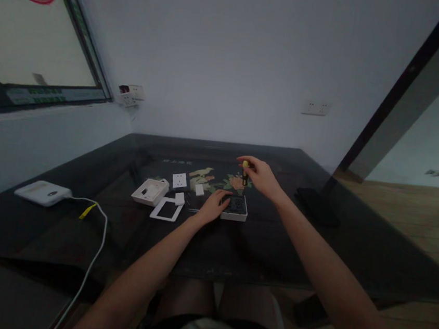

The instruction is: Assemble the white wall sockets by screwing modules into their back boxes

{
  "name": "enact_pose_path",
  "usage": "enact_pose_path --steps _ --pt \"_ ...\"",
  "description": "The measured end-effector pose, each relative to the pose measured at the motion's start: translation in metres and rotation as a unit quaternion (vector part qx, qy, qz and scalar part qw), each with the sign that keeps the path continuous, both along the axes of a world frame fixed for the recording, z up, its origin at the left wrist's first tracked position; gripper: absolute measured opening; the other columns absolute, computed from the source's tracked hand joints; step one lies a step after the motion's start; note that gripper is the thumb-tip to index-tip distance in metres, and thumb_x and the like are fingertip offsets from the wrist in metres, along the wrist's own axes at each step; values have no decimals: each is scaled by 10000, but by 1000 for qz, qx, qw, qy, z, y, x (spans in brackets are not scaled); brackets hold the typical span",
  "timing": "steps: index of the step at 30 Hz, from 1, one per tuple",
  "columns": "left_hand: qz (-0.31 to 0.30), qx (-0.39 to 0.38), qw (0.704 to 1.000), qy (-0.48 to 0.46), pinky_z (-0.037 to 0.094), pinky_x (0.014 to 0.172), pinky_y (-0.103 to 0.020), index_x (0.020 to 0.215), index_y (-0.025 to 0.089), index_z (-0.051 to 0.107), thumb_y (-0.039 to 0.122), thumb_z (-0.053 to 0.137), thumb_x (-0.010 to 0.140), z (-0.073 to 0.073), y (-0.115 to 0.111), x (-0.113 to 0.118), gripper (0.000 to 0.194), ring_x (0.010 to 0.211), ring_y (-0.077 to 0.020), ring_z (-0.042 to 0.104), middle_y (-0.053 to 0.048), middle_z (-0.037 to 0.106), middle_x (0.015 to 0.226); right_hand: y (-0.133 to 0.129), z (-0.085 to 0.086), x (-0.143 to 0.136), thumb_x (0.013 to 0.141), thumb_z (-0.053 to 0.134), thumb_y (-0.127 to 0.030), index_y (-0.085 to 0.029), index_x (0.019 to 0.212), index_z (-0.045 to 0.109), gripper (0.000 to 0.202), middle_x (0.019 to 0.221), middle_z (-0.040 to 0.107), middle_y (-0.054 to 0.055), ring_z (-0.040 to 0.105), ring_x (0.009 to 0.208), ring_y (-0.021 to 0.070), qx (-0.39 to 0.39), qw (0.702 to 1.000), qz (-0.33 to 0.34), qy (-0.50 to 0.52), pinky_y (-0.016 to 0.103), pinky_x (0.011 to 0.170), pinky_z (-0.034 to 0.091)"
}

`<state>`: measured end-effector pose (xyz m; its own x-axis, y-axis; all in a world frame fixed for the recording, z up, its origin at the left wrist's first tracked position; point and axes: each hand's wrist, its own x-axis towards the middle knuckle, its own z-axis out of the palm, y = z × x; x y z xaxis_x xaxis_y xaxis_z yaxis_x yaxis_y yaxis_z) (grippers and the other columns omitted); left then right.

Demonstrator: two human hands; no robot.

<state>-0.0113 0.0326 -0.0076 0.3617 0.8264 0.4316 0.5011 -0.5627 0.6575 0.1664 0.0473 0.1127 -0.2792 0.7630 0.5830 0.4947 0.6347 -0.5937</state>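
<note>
My right hand holds a small screwdriver with a yellow top and black shaft, upright above a socket module with a dark inside and white rim. My left hand rests on the table against the module's left side, fingers on its edge. To the left lie several white socket parts: a frame, a back box, a faceplate and two small white pieces.
The dark glass table has a flower picture under its top. A white box with a white cable and yellow tag sits at the left edge. A dark flat object lies at the right. Wall sockets are behind.
</note>
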Motion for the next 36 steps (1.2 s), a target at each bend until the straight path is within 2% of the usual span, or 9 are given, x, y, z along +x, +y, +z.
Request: enact_pose_path --steps 6,9,14,17,22,25,30,33,36 --pt "-3 9 1000 0 429 972 -381 1120 177 602 204 469 878 -2 2 0 277 1059 -209 561 -88 619 1087 -7 -3 -5 777 647 -291 -230 925 663 161 982 578 59 576 881 199 75 992 -94 -32 331 748 490" --pt "-1 4 1000 5 441 950 -379 1131 169 596 212 467 881 -1 2 0 285 1038 -211 566 -94 615 1089 -4 -7 -1 748 673 -256 -235 924 662 178 943 584 50 575 831 199 81 985 -148 -38 347 749 487" --pt "1 -5 1000 7 441 955 -385 1125 173 598 212 470 878 3 -1 0 281 1042 -215 567 -96 613 1090 10 -1 13 751 581 -80 -208 1053 636 333 914 659 40 610 827 182 16 998 -63 -23 358 800 495" --pt "3 -6 1000 9 444 953 -388 1121 175 598 214 466 880 5 -3 0 278 1031 -213 573 -94 615 1089 11 4 15 761 596 -114 -207 1000 669 267 926 651 54 609 834 183 16 998 -40 -55 355 789 499" --pt "5 -4 1000 12 431 975 -391 1123 162 598 209 462 881 6 -3 0 281 1068 -220 562 -106 613 1109 2 4 9 726 711 -318 -228 892 704 189 897 589 58 584 756 183 61 987 -125 -76 343 710 499" --pt "3 -3 1000 14 424 987 -399 1119 167 601 206 464 880 6 -2 1 277 1083 -221 556 -104 617 1110 1 2 9 716 717 -254 -234 923 698 209 850 619 44 588 745 190 65 985 -144 -70 356 723 491" --pt "0 0 1000 18 422 992 -396 1127 178 598 220 463 888 5 -2 0 278 1086 -218 559 -95 615 1110 6 8 17 721 621 -69 -195 1026 664 332 889 679 42 623 781 173 -13 998 -33 -47 345 767 497" --pt "2 -1 1000 15 422 994 -387 1126 169 600 211 464 884 5 -2 -1 280 1089 -220 560 -98 614 1108 3 11 17 745 647 -170 -208 960 679 221 893 652 42 606 770 167 8 997 -21 -68 330 745 494" --pt "2 -3 1000 15 421 995 -385 1124 158 601 204 462 883 5 -3 0 282 1086 -222 561 -105 613 1111 -3 8 13 722 709 -318 -209 859 686 177 839 593 42 559 696 161 61 989 -102 -85 318 684 475"
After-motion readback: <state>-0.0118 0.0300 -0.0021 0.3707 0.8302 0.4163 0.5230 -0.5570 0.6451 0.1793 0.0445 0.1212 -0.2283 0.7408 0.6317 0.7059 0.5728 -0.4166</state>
